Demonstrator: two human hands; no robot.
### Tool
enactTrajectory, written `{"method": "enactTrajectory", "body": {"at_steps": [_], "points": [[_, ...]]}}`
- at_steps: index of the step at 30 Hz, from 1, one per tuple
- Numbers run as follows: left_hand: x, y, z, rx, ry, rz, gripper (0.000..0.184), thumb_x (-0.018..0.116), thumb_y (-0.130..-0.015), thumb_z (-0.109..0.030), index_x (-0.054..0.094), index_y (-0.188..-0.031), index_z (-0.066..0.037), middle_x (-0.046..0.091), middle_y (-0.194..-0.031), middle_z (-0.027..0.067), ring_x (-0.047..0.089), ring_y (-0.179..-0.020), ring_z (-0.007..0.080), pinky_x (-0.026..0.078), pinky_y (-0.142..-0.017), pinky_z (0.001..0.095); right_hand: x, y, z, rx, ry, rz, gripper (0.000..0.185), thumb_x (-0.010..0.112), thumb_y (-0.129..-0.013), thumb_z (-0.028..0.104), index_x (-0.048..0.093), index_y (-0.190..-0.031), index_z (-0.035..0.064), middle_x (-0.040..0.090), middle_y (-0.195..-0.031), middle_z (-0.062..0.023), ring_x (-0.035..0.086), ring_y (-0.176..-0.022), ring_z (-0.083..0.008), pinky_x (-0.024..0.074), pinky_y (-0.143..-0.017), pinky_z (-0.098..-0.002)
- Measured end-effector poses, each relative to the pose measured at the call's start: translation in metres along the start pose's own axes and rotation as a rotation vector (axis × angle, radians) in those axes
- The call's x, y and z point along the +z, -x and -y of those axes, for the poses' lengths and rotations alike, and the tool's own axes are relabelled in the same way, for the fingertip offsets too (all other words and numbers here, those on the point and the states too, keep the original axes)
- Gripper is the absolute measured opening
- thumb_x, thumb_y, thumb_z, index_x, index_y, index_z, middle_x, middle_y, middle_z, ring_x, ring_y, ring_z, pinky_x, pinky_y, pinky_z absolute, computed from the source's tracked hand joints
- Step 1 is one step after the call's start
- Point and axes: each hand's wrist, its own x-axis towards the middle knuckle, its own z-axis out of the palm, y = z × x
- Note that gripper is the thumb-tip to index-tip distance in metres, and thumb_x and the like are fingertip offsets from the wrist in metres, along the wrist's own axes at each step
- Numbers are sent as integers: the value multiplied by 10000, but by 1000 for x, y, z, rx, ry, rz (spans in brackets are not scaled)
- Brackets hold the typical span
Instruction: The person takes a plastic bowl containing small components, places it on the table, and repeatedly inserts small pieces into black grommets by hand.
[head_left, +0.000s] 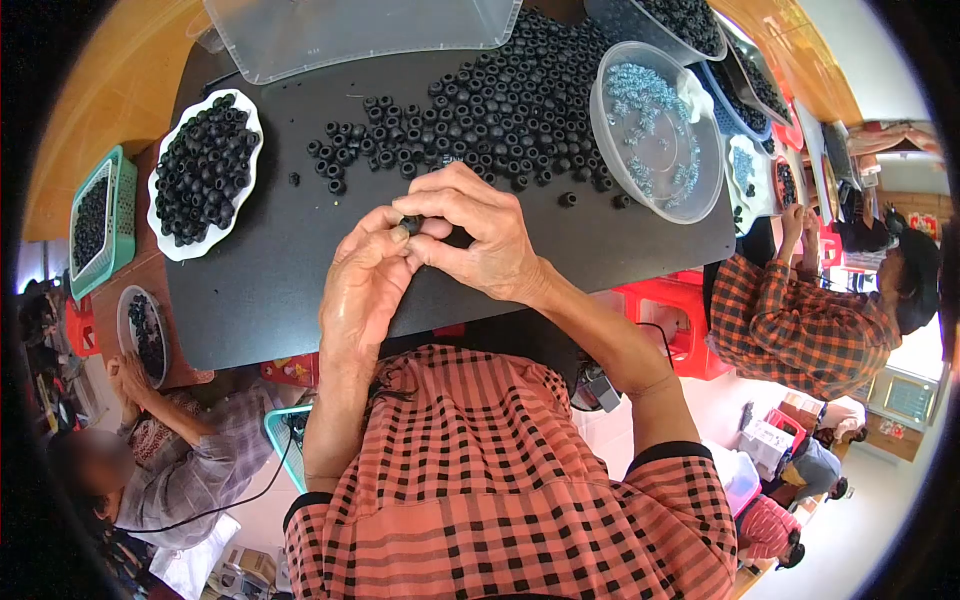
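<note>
Hand work on a single black bead at a dark tabletop, in a busy room.
Loose black beads spread across the table's far side, between a scalloped white plate at left and a clear round tub at right; co-workers in grey plaid and orange-black plaid sit at either side. The bead is held over the near table: the left hand's thumb and fingers pinch it; the right hand's fingers curl close around, their grip unclear. The bead is squat and rounded; fingers hide its hole's direction and long axis.
</note>
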Motion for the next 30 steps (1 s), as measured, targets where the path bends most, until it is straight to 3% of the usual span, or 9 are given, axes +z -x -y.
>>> {"method": "enactTrajectory", "body": {"at_steps": [6,9,11,14,17,23,30], "points": [[0,-3,0,-21,34,15,235,483,-890,-30,565,-1083,75,645,-992,205,632,-942,233,475,-878,321,-1,-2,3,25,2,-23,370,723,-664,-60,670,-1017,36,637,-952,-81,603,-832,-184,510,-693,-286],[5,1,-5,108,-218,-39,193,492,-906,-33,581,-1058,47,647,-953,121,622,-883,156,476,-825,273,-3,-3,6,63,-21,-3,343,716,-696,-51,675,-1026,31,636,-956,-86,607,-818,-169,511,-688,-275],[3,4,-6,197,-613,-144,156,518,-922,-43,596,-1043,15,626,-947,35,573,-873,89,451,-815,230,-4,-1,3,68,-38,27,294,706,-732,-37,684,-1018,27,639,-938,-91,616,-788,-157,509,-672,-261],[0,7,-4,214,-684,-97,138,515,-931,-35,609,-1027,-1,598,-923,-17,533,-845,47,428,-794,200,-5,0,2,84,-61,20,239,709,-750,-17,692,-985,24,645,-922,-88,622,-750,-140,508,-649,-250],[0,6,-3,208,-663,-119,123,539,-906,-13,597,-1013,5,556,-831,-27,519,-778,32,445,-735,194,-4,0,2,137,-102,20,217,701,-749,-27,694,-959,26,655,-910,-86,624,-717,-126,512,-632,-245],[9,6,-3,210,-487,-73,96,545,-923,-22,580,-1010,-1,549,-846,-26,512,-805,39,420,-741,190,-6,0,2,147,-142,1,209,673,-744,-61,692,-931,30,668,-908,-91,621,-706,-111,518,-628,-239],[10,8,1,317,-658,-72,68,538,-942,-42,550,-1000,-8,545,-859,-26,505,-803,37,420,-758,191,-5,-1,2,149,-139,2,199,677,-758,-52,690,-942,24,667,-905,-89,621,-725,-110,517,-646,-243]]}}
